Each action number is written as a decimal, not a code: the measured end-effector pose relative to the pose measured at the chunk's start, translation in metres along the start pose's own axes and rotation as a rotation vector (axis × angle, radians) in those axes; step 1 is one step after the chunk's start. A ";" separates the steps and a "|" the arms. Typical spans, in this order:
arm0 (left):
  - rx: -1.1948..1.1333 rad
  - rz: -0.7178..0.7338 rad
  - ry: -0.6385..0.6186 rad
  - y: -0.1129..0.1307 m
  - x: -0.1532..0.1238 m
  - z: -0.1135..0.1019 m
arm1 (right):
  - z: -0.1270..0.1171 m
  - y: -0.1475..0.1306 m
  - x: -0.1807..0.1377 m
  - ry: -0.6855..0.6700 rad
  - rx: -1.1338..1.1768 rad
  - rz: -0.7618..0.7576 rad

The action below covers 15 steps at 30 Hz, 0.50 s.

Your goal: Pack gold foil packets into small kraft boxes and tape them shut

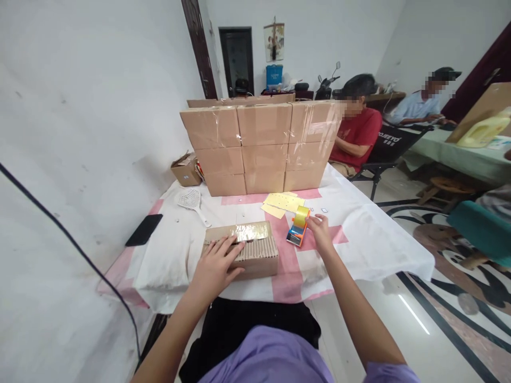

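A cardboard box [255, 264] lies near the front of the table, with shiny tape along part of its top and a ridged row of cardboard edges showing there. My left hand [217, 263] rests flat on the box's left side, fingers spread. To the right of the box is a tape dispenser [297, 229] in orange and blue, carrying a roll of yellowish tape. The fingers of my right hand [319, 227] are closed on the dispenser's right side. Yellow sticker sheets [281, 202] lie just behind the dispenser.
Stacked cardboard boxes [265, 154] form a wall across the table's back. A white slotted skimmer [191, 202], a black phone-like slab [143, 230] and a small open carton [186, 169] lie to the left. One person in red [361, 133] sits behind the stack; another [419, 106] sits farther right.
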<state>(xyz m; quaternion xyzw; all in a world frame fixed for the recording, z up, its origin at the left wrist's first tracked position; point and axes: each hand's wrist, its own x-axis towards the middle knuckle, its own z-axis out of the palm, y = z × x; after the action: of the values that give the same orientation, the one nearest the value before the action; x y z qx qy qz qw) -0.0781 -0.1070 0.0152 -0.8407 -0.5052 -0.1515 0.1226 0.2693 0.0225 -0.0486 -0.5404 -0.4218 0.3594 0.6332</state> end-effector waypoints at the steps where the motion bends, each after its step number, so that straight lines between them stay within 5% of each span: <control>1: 0.001 -0.013 0.011 0.000 0.002 0.002 | 0.002 0.004 0.005 -0.066 -0.006 0.015; 5: -0.020 -0.026 0.082 -0.010 0.012 0.008 | 0.012 0.011 0.007 -0.195 -0.017 0.024; 9: -0.008 -0.090 0.198 -0.017 0.017 0.009 | 0.017 0.002 -0.014 -0.129 0.015 -0.066; 13: -0.169 -0.160 0.471 0.016 0.010 0.009 | 0.019 -0.024 -0.060 -0.117 0.122 -0.164; 15: -0.384 -0.133 0.468 0.047 0.006 0.011 | 0.022 -0.038 -0.090 -0.195 0.177 -0.194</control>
<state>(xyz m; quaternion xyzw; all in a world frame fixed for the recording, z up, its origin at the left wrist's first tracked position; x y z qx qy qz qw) -0.0319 -0.1201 0.0047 -0.7559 -0.4793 -0.4413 0.0646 0.2146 -0.0568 -0.0231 -0.4016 -0.4983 0.3831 0.6660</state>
